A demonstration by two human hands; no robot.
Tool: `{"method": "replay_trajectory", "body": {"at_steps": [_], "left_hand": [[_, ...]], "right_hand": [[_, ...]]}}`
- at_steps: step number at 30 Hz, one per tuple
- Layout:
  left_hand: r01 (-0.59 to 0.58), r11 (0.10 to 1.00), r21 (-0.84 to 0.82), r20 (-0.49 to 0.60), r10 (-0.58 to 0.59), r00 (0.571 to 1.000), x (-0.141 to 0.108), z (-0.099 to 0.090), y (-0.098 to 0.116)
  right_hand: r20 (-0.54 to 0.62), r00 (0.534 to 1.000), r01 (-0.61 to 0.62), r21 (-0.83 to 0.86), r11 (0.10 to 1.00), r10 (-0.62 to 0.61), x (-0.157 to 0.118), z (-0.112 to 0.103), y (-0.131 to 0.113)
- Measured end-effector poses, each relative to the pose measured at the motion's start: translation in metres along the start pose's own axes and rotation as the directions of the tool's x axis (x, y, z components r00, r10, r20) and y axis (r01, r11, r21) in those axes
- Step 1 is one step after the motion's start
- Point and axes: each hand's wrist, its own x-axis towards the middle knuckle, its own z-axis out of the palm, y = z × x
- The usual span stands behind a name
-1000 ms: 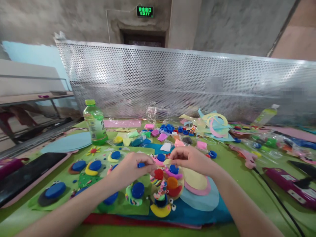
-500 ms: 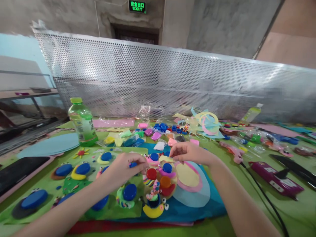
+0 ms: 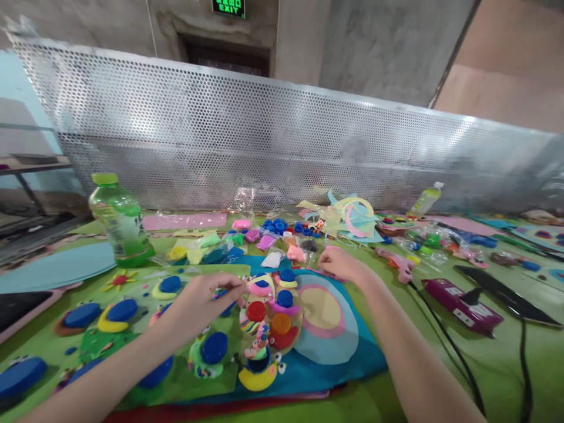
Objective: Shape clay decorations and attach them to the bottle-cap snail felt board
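My left hand [image 3: 215,296] has its fingers pinched together beside a pink snail-like figure [image 3: 259,285] with a blue cap; whatever is between the fingertips is too small to make out. A pale yellow strip [image 3: 269,289] curves over that figure. Farther right, my right hand [image 3: 341,264] has curled fingers at the far edge of the blue felt [image 3: 370,352], close to a thin pink piece; its fingertips hide anything held. Between the hands and nearer me are a red cap [image 3: 256,311], an orange cap [image 3: 281,324] and a yellow clay snail [image 3: 258,379].
A green bottle [image 3: 121,226] stands at the left. Layered paper ovals [image 3: 324,311] lie on the felt. Clay packets [image 3: 273,259], blue caps and paper scraps [image 3: 355,214] are behind. At the right are a pink glue gun [image 3: 399,264], a purple power strip [image 3: 462,305] and cables.
The view has swung to the right. My right hand has left the pale yellow piece near the caps and moved to the felt's far edge. My left hand stays by the pink figure.
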Motion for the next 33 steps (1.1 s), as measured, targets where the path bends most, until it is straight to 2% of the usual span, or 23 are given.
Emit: {"method": "replay_trajectory", "body": {"at_steps": [2,4,5,6,7,9,11,13,15,17,20,24,27,33], "left_hand": [[-0.043,0.999,0.010,-0.025,0.043,0.999,-0.001,0.000,0.001],[-0.123,0.991,0.059,-0.081,0.127,0.989,-0.002,0.000,-0.001],[-0.165,0.982,0.088,-0.111,0.174,0.978,-0.002,0.001,-0.002],[-0.202,0.973,0.113,-0.137,0.216,0.967,-0.002,0.002,-0.004],[-0.230,0.964,0.132,-0.149,0.249,0.957,-0.002,0.003,-0.006],[-0.273,0.951,0.145,-0.146,0.293,0.945,-0.001,0.005,-0.010],[-0.301,0.942,0.150,-0.145,0.322,0.936,0.000,0.006,-0.012],[-0.290,0.944,0.160,-0.151,0.314,0.938,0.000,0.006,-0.013],[-0.245,0.955,0.170,-0.143,0.270,0.952,0.000,0.002,-0.012],[-0.195,0.964,0.179,-0.136,0.220,0.966,0.000,-0.002,-0.010],[-0.149,0.969,0.195,-0.141,0.178,0.974,-0.001,-0.005,-0.007],[-0.148,0.960,0.238,-0.061,0.167,0.984,-0.003,0.000,-0.003],[-0.159,0.949,0.273,-0.020,0.171,0.985,-0.003,0.005,-0.002],[-0.159,0.930,0.331,-0.052,0.186,0.981,-0.001,0.005,-0.009]], "right_hand": [[-0.066,0.989,0.133,0.013,0.991,-0.131,-0.006,0.004,-0.012],[-0.067,0.956,0.289,0.060,0.955,-0.286,-0.017,0.012,-0.029],[-0.034,0.928,0.373,0.105,0.922,-0.372,-0.023,0.017,-0.038],[0.013,0.877,0.469,0.183,0.864,-0.480,-0.029,0.022,-0.045],[0.036,0.844,0.514,0.230,0.826,-0.535,-0.033,0.027,-0.052],[0.060,0.809,0.548,0.285,0.786,-0.585,-0.040,0.035,-0.059],[0.077,0.818,0.524,0.309,0.794,-0.569,-0.041,0.037,-0.061],[0.058,0.863,0.472,0.262,0.842,-0.502,-0.037,0.032,-0.057],[-0.045,0.926,0.378,0.121,0.918,-0.376,-0.030,0.020,-0.049],[-0.179,0.951,0.256,-0.001,0.967,-0.252,-0.022,0.004,-0.035],[-0.380,0.921,0.039,-0.134,0.990,-0.087,-0.010,-0.016,-0.009],[-0.502,0.864,-0.176,-0.240,0.955,0.033,0.006,-0.025,0.023],[-0.525,0.851,-0.203,-0.283,0.937,0.025,0.014,-0.022,0.034],[-0.492,0.870,-0.168,-0.320,0.932,-0.012,0.014,-0.017,0.030]]}}
